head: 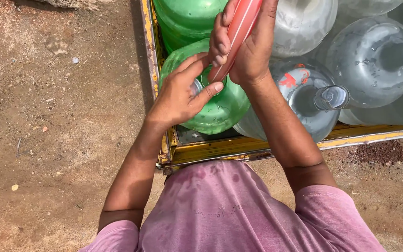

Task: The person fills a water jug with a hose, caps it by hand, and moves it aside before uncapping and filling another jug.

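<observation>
Red hose (239, 32) gripped by right hand (246, 44), fingers curled around it; left hand (183, 91) pinches green jug's neck (206, 79).

Shot in hard, direct daylight, bright throughout. Glare thrown off the clear water jugs (369, 60) and the green jug (215, 109), with white highlights on their curved shoulders. Short, dark shadow cast down the dirt ground (57, 140) beside the yellow metal rim (257, 147), and deeper shade held inside the bed beneath the jugs. Focus kept sharp across the centre; slight softness on the red hose (239, 32) near the top edge. Mild wide-angle stretching noted toward the corners.
</observation>
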